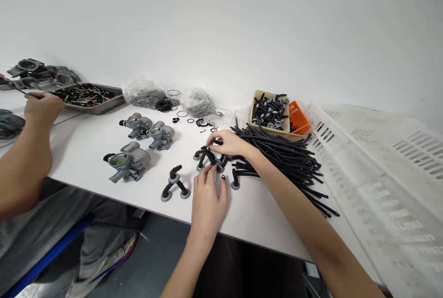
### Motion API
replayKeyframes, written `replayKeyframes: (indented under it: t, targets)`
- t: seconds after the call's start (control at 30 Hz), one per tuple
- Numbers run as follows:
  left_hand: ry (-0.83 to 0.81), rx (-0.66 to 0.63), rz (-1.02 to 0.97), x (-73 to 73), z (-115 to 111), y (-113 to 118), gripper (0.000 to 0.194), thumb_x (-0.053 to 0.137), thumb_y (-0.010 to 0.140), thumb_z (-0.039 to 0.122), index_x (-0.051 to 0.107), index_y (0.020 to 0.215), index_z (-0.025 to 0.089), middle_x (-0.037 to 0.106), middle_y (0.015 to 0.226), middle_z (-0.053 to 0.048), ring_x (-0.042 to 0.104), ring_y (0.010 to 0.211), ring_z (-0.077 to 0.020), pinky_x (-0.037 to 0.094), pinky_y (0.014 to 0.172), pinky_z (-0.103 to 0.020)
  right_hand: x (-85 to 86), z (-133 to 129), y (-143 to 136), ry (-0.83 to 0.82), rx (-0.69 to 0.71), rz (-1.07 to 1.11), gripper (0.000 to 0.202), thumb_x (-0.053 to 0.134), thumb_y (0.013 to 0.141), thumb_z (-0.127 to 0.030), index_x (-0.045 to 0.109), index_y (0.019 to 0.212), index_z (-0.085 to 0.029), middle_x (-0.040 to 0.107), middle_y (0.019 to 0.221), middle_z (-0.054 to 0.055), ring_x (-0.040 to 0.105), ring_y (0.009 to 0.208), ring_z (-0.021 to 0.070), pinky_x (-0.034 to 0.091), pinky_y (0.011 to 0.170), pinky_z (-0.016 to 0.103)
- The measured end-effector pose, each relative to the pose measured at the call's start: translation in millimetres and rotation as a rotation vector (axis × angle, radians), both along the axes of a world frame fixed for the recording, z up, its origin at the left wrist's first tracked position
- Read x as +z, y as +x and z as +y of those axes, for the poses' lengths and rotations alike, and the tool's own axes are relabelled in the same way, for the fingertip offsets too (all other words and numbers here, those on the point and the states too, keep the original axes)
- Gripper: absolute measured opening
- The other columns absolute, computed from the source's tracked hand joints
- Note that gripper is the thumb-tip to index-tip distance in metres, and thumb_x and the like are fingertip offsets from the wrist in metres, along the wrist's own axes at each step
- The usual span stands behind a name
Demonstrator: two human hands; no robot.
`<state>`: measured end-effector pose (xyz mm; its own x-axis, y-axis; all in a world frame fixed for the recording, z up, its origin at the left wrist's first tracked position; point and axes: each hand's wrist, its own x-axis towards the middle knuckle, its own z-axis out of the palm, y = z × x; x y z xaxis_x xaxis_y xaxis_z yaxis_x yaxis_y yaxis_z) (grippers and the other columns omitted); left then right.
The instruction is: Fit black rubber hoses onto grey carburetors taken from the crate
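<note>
Black elbow fittings with grey round caps (200, 167) are clustered on the white table (249, 210). My right hand (224, 143) reaches over the cluster from the right, thumb and forefinger closed near a black fitting; what they grip is too small to tell. Against the near side of the cluster rests my left hand (208, 196), thumb apart from the fingers, apparently holding nothing. Left of it, a black fitting (174, 174) stands on top of two others. One more elbow fitting (235, 180) stands to the right, by the black hoses (287, 155).
Metal carburetors (129, 162) stand left of centre. Behind are plastic bags of small parts (198, 102) and rubber rings (182, 114). A yellow basket (254, 125), an orange basket (302, 122) and a white crate (398, 187) are right. Another person's arm (29, 150) and a metal tray (110, 103) are left.
</note>
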<state>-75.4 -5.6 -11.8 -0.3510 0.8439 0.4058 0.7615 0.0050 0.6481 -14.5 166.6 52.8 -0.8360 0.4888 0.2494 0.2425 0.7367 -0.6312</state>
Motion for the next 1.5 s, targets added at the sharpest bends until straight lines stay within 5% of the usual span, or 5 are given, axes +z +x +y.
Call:
replayKeyframes:
  t: [1.5]
  targets:
    - [-0.012, 0.018, -0.001, 1.1, 0.7, 1.8, 0.039, 0.044, 0.094, 0.026, 0.052, 0.129, 0.012, 0.054, 0.13, -0.015, 0.049, 0.12, -0.0307, 0.042, 0.101, -0.049, -6.4, 3.7, 12.7, -0.036, 0.063, -0.094, 0.024, 0.057, 0.076, -0.002, 0.069, 0.093, -0.015, 0.073, 0.094, 0.007, 0.067, 0.087, 0.0171, 0.05, 0.078, 0.027]
